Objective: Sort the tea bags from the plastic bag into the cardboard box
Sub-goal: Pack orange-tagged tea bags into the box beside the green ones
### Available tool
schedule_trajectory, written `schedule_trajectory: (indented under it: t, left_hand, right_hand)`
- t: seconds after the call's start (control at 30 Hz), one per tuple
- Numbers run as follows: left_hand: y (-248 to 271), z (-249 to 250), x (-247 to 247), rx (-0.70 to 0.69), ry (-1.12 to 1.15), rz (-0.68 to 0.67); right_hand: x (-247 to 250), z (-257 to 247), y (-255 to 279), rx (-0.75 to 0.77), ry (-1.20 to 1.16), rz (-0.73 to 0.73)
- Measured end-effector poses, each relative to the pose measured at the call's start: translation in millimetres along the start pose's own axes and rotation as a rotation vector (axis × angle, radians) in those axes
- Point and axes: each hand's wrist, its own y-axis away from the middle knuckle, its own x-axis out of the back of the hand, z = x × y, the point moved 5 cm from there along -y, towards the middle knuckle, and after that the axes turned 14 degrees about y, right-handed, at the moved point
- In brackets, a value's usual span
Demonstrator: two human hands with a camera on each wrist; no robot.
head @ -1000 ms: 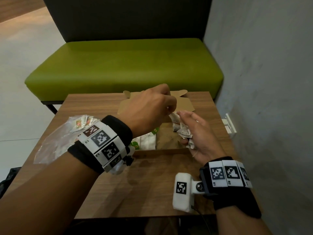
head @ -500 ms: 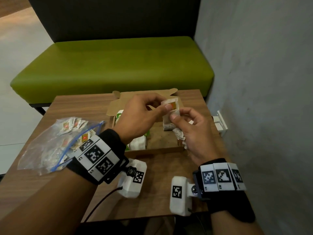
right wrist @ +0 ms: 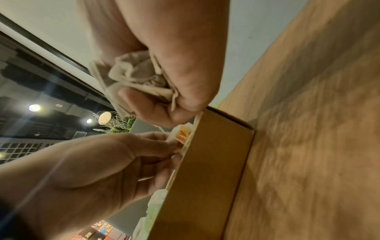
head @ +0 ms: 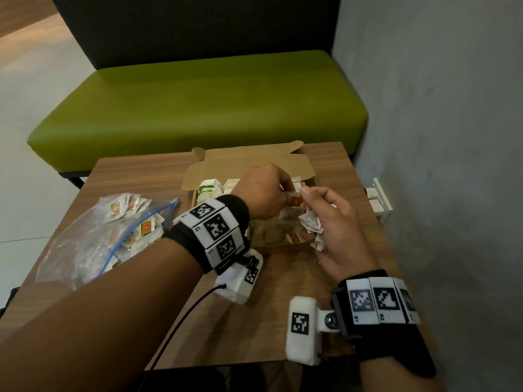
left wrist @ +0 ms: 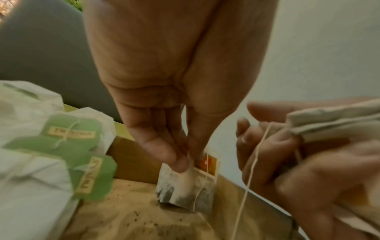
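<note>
An open cardboard box (head: pixel 285 246) sits on the wooden table, with green-tagged tea bags (head: pixel 209 188) (left wrist: pixel 68 134) stacked at its left end. My left hand (head: pixel 263 190) (left wrist: pixel 185 155) pinches one tea bag with an orange tag (left wrist: pixel 187 186) (right wrist: pixel 183 134) and holds it upright inside the box. Just to its right, my right hand (head: pixel 325 213) (right wrist: pixel 164 99) grips a crumpled bunch of tea bags (head: pixel 311 224) (right wrist: pixel 133 76) above the box's right end; a string hangs from it. The clear plastic bag (head: pixel 93 239) with several tea bags lies at the table's left.
A green bench (head: pixel 198 106) stands beyond the table's far edge. A grey wall (head: pixel 438 137) runs close along the right side, with a white socket fitting (head: pixel 379 199) low on it. Bare wood (head: pixel 283 321) lies between the box and the near edge.
My left hand has carried the orange-tagged tea bag down from beside the right hand into the box. The right hand keeps its bunch. The head view has tipped down.
</note>
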Motion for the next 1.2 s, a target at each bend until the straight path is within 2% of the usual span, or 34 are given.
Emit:
schedule_trajectory:
  t: [0.17, 0.37, 0.47, 0.57, 0.6, 0.63, 0.7, 0.77, 1.0, 1.1, 1.2]
  left_hand:
    - [-9, -8, -6, 0.049, -0.063, 0.028]
    - [-11, -22, -8, 0.078, 0.008, 0.086]
    - [-9, -17, -4, 0.022, -0.049, 0.127]
    - [3, 2, 13, -0.099, 0.023, 0.287]
    - [8, 9, 17, -0.126, 0.095, 0.28]
    - [13, 16, 20, -0.125, 0.176, 0.216]
    - [22, 27, 16, -0.07, 0.284, 0.003]
    - [30, 33, 12, -0.028, 0.299, -0.107]
    - [34, 33, 14, 0.029, 0.38, -0.121]
    - [35, 30, 13, 0.038, 0.442, -0.063]
    - [36, 24, 17, 0.043, 0.501, 0.038]
  right_hand:
    - [2, 2, -4, -0.03, 0.049, 0.069]
    - [2, 0, -9, -0.023, 0.11, 0.103]
    - [0, -1, -9, 0.0, 0.124, 0.12]
    - [-2, -4, -8, 0.011, 0.138, 0.162]
    - [-3, -4, -9, 0.002, 0.134, 0.178]
    - [-4, -5, -9, -0.007, 0.125, 0.193]
    - [-4, -7, -11, 0.004, 0.124, 0.225]
    - [-6, -10, -13, 0.016, 0.119, 0.249]
    - [-8, -5, -17, -0.016, 0.122, 0.281]
    - [-8, 3, -20, -0.047, 0.139, 0.215]
    - [-8, 8, -22, -0.077, 0.085, 0.077]
